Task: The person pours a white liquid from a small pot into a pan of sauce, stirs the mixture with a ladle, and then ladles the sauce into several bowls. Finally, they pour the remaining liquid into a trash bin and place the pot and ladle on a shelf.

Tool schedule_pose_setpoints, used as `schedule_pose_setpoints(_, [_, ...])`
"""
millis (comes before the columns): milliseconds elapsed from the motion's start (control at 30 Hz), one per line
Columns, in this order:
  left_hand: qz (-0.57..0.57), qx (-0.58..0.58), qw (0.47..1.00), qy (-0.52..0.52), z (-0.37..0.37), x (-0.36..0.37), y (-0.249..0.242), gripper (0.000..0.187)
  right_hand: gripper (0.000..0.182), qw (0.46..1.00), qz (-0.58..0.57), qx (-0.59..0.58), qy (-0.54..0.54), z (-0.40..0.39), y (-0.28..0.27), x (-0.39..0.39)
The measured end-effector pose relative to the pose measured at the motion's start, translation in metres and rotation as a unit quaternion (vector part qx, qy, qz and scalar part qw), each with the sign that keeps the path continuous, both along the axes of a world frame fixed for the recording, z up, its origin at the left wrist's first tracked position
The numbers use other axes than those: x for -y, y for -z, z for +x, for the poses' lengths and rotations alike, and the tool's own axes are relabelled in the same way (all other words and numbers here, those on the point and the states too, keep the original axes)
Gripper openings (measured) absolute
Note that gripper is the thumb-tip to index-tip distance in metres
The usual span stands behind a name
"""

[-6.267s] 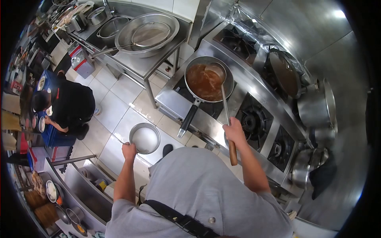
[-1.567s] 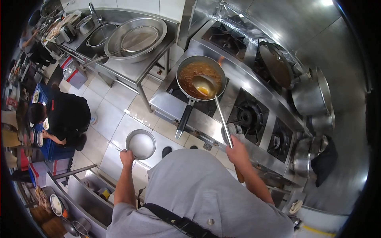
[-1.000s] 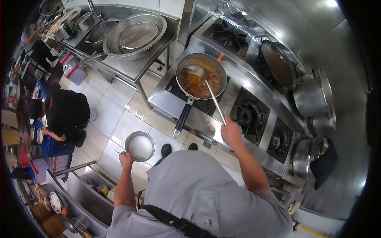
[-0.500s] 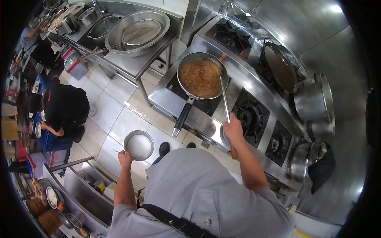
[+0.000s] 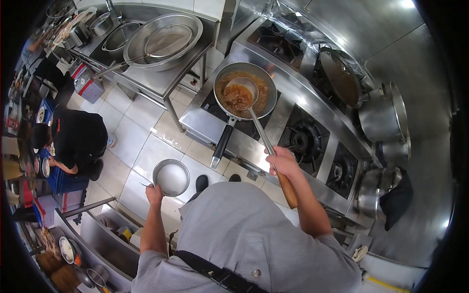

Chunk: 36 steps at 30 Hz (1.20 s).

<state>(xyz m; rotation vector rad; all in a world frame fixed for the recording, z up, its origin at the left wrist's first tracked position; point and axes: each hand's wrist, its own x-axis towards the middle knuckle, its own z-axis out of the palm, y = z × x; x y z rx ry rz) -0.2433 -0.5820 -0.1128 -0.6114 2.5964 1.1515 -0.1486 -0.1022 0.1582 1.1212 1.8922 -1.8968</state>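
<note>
The left grip is curled around the handle of a metal saucepan above the tiled floor. Further right, a frying pan of brown liquid sits on the gas range; a ladle has its bowl inside the rim, the right grip wrapped around its handle.

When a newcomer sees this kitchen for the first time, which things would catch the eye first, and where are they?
Probably the pan of brown liquid on the stove, above the picture's middle, where the right hand holds a long ladle. Next, the round metal pot in the left hand, over pale floor tiles. Then perhaps the wide basin with a strainer, upper left.
</note>
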Motion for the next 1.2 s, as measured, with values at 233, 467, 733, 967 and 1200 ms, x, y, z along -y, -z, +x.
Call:
schedule_pose_setpoints(233, [-0.029,0.005,1.000,0.007,-0.004,0.005,0.004,0.026,0.022,0.997,0.070,-0.025,-0.023,0.024,-0.001,0.008])
schedule_pose_setpoints(467, [-0.001,0.024,1.000,-0.007,-0.001,0.012,-0.001,0.026,0.017,0.916,0.384,-0.046,-0.106,0.058,-0.003,0.027])
schedule_pose_setpoints(733, [-0.067,0.079,0.995,0.012,0.000,0.010,-0.014,0.035,0.027,0.891,0.426,0.063,-0.142,0.071,0.020,0.028])
schedule_pose_setpoints(967, [-0.084,0.066,0.994,-0.022,0.006,0.000,-0.034,0.029,0.025,0.842,0.525,-0.007,-0.126,0.034,0.061,-0.006])
schedule_pose_setpoints(1200, [-0.072,0.078,0.994,-0.041,0.017,-0.001,-0.054,0.028,0.018,0.818,0.557,-0.030,-0.139,0.008,0.069,-0.054])
